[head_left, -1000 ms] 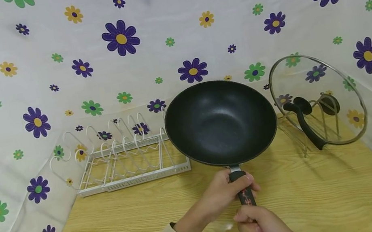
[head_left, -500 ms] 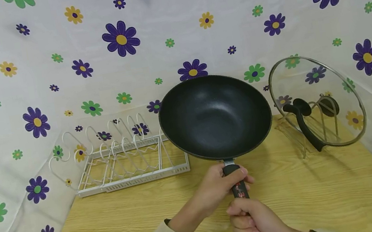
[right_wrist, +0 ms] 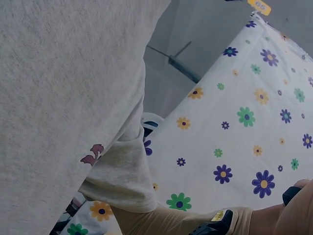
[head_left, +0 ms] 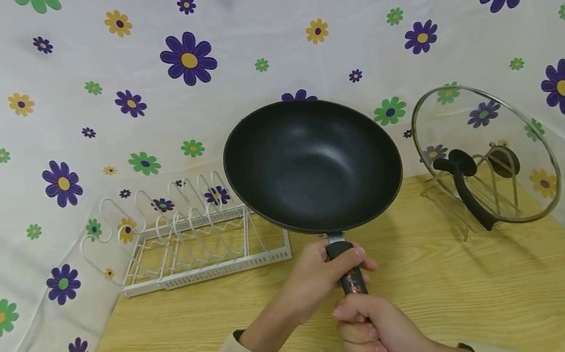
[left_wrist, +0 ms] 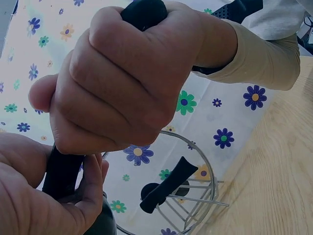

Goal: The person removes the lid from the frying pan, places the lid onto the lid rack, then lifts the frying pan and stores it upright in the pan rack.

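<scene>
Both hands [head_left: 337, 304] grip the wok handle [head_left: 353, 279] above a wooden table [head_left: 503, 288], floral sheet [head_left: 72, 61] behind.

No text or label can be read anywhere.

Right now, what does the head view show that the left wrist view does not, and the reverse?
Only the head view shows the whole black wok lifted above the wooden table, the white wire rack at the back left, and the full glass lid standing in its holder. Only the left wrist view shows, from very close, the fingers curled round the handle. Both views show the left hand and the right hand holding the wok handle, the lid's black handle, and the flowered cloth.
</scene>
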`<state>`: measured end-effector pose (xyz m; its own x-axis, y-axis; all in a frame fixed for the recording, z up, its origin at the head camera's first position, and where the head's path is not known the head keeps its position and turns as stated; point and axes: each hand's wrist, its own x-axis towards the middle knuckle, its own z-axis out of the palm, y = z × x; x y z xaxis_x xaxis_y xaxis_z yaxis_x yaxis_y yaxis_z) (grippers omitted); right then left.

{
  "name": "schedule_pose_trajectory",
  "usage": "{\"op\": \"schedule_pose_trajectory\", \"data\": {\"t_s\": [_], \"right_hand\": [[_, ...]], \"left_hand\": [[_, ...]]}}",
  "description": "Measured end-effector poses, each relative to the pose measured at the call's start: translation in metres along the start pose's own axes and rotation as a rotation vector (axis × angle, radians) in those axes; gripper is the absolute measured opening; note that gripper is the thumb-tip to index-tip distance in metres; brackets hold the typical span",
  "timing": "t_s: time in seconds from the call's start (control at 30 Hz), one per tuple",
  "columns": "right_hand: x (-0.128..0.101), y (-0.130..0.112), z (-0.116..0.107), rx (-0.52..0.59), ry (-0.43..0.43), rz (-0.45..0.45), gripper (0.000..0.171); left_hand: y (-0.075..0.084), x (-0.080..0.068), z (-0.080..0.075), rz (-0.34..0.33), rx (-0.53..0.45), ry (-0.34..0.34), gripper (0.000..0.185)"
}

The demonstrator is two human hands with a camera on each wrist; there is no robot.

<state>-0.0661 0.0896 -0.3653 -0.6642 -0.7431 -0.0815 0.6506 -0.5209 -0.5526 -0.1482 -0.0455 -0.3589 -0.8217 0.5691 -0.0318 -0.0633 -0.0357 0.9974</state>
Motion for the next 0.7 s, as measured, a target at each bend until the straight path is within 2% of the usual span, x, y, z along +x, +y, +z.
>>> {"op": "schedule_pose_trajectory", "data": {"t_s": [0.13, 0.5, 0.7], "right_hand": [[0.004, 0.000, 0.004, 0.022, -0.008, 0.016, 0.038], [0.013, 0.003, 0.007, 0.055, -0.111, -0.004, 0.035], [0.017, 0.004, 0.010, 0.067, -0.108, 0.005, 0.034]], "left_hand": [[0.004, -0.003, -0.003, 0.011, 0.022, 0.018, 0.023], [0.016, -0.014, -0.012, 0.012, 0.035, 0.042, 0.022], [0.020, -0.020, -0.017, 0.000, 0.049, 0.059, 0.023]]}}
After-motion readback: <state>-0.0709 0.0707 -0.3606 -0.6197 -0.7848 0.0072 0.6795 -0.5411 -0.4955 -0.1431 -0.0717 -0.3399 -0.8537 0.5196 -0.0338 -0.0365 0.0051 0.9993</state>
